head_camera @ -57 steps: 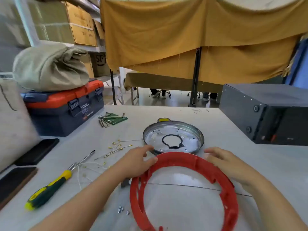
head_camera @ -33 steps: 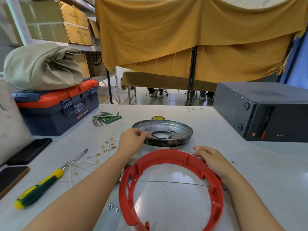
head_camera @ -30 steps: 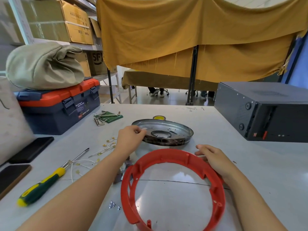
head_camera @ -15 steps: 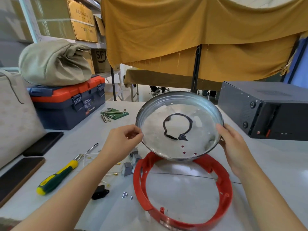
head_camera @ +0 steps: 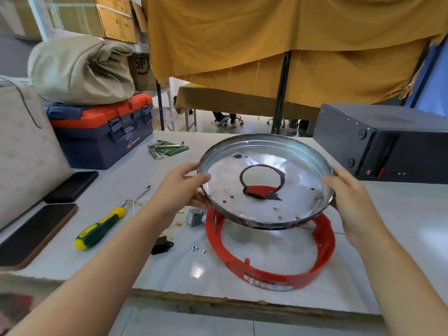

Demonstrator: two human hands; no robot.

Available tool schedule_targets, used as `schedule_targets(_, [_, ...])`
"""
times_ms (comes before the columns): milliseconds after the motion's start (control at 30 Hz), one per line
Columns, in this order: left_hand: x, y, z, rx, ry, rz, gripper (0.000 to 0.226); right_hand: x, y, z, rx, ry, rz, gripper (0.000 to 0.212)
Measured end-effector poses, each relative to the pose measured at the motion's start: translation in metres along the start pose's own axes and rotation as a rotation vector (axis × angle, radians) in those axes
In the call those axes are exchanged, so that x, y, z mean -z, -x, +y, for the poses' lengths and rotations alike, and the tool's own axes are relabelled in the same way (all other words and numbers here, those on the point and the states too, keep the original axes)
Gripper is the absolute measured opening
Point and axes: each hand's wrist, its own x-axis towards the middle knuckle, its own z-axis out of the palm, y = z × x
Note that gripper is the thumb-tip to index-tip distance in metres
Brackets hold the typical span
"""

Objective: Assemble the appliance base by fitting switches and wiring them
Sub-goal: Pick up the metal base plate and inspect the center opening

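I hold a round metal pan with a central hole in the air, tilted toward me, above the far part of a red plastic ring that lies flat on the table. My left hand grips the pan's left rim, thumb over the edge. My right hand grips its right rim. A grey switch block, a black switch, a few small screws and brass terminals with white wire lie left of the ring.
A green and yellow screwdriver lies at the left. Two dark phones sit further left. An orange and blue toolbox with a cloth bundle stands at the back left, hex keys beside it. A black box stands at the right.
Both hands left the red ring, my left took the metal pan from the table behind it, my right joined, and the pan now hangs lower and flatter over the ring.
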Motion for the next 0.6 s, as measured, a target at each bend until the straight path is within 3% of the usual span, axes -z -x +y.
schedule_targets(167, [-0.001, 0.01, -0.008, -0.006, -0.17, 0.02, 0.012, 0.003, 0.012, 0.008, -0.084, -0.015, 0.041, 0.029])
schedule_targets(333, [-0.004, 0.017, -0.025, -0.002, -0.307, 0.063, 0.011, 0.004, 0.025, 0.017, -0.184, -0.055, 0.045, 0.022])
schedule_targets(600, [-0.01, 0.022, -0.034, 0.032, -0.483, 0.045, 0.005, 0.01, 0.023, 0.026, -0.219, 0.014, 0.023, 0.029])
